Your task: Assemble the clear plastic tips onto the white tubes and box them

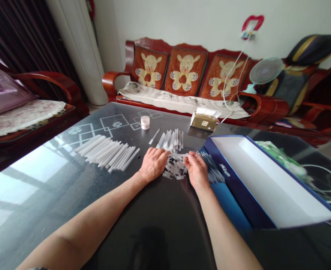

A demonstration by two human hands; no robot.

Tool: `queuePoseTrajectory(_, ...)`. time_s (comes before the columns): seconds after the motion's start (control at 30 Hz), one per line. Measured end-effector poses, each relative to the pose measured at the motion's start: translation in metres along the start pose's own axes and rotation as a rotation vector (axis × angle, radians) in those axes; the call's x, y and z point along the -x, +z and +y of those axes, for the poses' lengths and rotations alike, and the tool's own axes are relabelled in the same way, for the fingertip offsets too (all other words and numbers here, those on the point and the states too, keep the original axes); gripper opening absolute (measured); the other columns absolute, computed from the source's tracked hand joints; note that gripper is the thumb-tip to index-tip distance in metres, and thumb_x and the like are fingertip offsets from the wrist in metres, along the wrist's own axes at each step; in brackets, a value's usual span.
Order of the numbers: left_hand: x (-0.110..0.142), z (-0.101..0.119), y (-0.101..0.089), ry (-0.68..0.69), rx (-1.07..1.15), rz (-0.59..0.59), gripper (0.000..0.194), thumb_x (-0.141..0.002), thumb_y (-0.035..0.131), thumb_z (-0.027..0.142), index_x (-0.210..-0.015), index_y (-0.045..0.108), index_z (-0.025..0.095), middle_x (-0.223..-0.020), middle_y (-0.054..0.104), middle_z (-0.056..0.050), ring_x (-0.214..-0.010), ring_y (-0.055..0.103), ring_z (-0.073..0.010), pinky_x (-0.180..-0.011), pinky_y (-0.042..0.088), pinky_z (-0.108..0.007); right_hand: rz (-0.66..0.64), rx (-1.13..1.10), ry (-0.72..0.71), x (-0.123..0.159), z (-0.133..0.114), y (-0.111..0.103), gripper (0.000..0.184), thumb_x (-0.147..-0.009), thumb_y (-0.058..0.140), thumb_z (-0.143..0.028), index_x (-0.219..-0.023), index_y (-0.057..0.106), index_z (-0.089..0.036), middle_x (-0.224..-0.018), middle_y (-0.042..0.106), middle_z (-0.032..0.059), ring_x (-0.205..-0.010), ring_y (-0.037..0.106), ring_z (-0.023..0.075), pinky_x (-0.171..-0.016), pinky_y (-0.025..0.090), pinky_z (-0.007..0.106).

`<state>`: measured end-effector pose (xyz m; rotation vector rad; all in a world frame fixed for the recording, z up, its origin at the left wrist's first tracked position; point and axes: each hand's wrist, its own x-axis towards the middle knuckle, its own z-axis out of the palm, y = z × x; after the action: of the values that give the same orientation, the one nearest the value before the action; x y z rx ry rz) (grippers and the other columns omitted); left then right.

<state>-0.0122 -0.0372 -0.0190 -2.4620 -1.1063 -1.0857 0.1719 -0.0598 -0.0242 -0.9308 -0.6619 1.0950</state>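
Note:
My left hand (153, 163) and my right hand (196, 169) meet over a small heap of short clear plastic pieces (174, 169) on the dark glass table (143, 225). Both hands pinch the ends of one thin white tube (178, 155), held level between them. A batch of white tubes (171, 140) lies just beyond the hands. A long row of white tubes (107, 152) lies to the left. One loose tube (154, 136) rests apart.
An open blue box with a white inside (266, 183) lies at the right. A small white jar (145, 122) and a tan packet (204, 120) sit at the table's far edge. A red wooden sofa (182, 71) and a fan (265, 71) stand behind.

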Motion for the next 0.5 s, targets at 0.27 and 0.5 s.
queuePoseTrajectory(0.27, 0.000, 0.011, -0.001, -0.011, -0.004, -0.097, 0.023, -0.094, 0.039, 0.026, -0.106, 0.058, 0.018, -0.082, 0.062, -0.004, -0.074, 0.058, -0.0152, -0.072, 0.047, -0.029, -0.194, 0.037, 0.030, 0.014, 0.005, 0.014, 0.036, -0.065, 0.076, -0.029, -0.097, 0.061, -0.021, -0.095, 0.067, -0.0003, -0.084, 0.064, 0.0126, -0.074, 0.054, 0.026)
queuePoseTrajectory(0.5, 0.000, 0.018, -0.001, -0.087, 0.035, -0.155, 0.021, -0.095, 0.036, 0.027, -0.095, 0.055, 0.017, -0.085, 0.055, -0.004, -0.074, 0.058, -0.0124, -0.063, 0.051, -0.022, -0.063, 0.010, 0.092, 0.020, 0.003, 0.027, 0.032, -0.065, 0.077, -0.036, -0.084, 0.059, -0.018, -0.071, 0.065, -0.0037, -0.063, 0.061, 0.0094, -0.056, 0.050, 0.019)
